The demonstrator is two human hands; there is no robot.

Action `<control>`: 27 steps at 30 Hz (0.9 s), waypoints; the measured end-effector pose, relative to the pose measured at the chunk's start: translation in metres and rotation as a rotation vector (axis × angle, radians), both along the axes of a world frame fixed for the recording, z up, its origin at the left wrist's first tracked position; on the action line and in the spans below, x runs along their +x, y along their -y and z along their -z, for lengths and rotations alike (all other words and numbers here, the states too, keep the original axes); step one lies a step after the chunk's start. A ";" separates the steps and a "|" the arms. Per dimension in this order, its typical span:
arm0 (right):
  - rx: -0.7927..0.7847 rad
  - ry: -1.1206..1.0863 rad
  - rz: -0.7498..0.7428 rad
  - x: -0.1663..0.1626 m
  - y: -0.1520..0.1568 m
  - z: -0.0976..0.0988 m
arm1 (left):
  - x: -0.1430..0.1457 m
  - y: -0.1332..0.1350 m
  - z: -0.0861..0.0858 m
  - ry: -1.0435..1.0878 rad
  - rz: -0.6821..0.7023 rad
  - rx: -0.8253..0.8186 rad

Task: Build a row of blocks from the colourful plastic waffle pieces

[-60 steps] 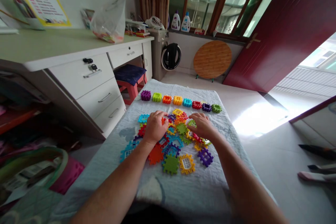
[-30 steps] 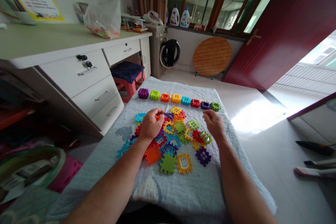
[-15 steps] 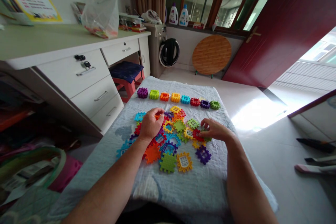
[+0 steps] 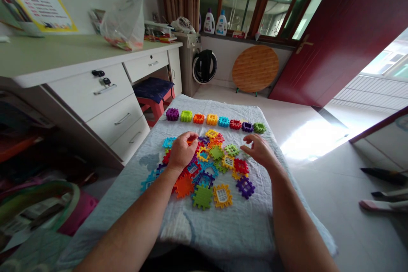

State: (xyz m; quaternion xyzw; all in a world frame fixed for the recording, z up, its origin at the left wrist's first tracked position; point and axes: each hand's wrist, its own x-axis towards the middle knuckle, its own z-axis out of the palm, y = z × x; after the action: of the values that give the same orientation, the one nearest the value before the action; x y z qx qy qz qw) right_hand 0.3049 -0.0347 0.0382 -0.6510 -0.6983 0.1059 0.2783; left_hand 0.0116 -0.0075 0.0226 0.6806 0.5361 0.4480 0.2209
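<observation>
My left hand (image 4: 184, 149) is closed over the left side of a pile of plastic interlocking tiles. Orange shows at its fingertips, but whatever is in its grip is mostly hidden. My right hand (image 4: 259, 149) hovers at the pile's right edge, thumb and fingers apart. Near its thumb lies a green lattice tile (image 4: 232, 149), with a red tile (image 4: 241, 165) just below. Closer to me are a purple tile (image 4: 245, 187), a yellow window tile (image 4: 222, 196), a green tile (image 4: 202, 197) and an orange tile (image 4: 184, 185).
Beyond the pile, several assembled cubes stand in a row, from a purple cube (image 4: 172, 114) to a green cube (image 4: 259, 128). A pale cloth (image 4: 223, 229) covers the table. A white desk (image 4: 95, 57) stands left, with a stool (image 4: 154, 89) beside it.
My right hand has lifted slightly away from the red tile, uncovering it. A green piece beside that tile no longer shows there. My left hand has hardly moved.
</observation>
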 end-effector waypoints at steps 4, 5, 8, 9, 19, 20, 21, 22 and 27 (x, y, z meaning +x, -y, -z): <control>0.084 -0.262 0.144 0.001 0.000 -0.003 | 0.000 0.000 0.000 0.000 -0.014 -0.001; 0.118 -0.290 0.196 0.004 -0.001 -0.002 | 0.000 0.000 0.000 0.000 -0.014 0.002; 0.120 -0.196 0.262 0.012 -0.003 0.001 | 0.001 0.000 0.000 -0.007 -0.009 0.006; 0.084 -0.131 0.240 0.014 -0.003 0.003 | 0.001 0.000 0.000 -0.011 -0.006 0.005; -0.255 0.216 -0.035 -0.004 0.003 0.015 | 0.001 0.000 0.000 -0.012 -0.005 -0.001; -0.267 0.230 -0.055 -0.005 0.004 0.015 | 0.001 0.000 0.000 -0.013 -0.003 -0.003; -0.273 0.239 -0.068 -0.006 0.004 0.015 | 0.001 0.000 0.000 -0.014 -0.001 -0.005; -0.273 0.243 -0.074 -0.007 0.005 0.014 | 0.002 0.000 0.000 -0.015 0.001 -0.006; -0.172 0.169 -0.005 -0.012 0.002 0.015 | 0.003 0.002 -0.001 -0.007 0.004 -0.009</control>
State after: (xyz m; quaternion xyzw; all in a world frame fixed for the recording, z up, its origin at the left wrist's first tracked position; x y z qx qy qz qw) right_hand 0.2933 -0.0369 0.0233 -0.6772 -0.7093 0.1108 0.1612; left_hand 0.0147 -0.0091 0.0236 0.6822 0.5374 0.4428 0.2229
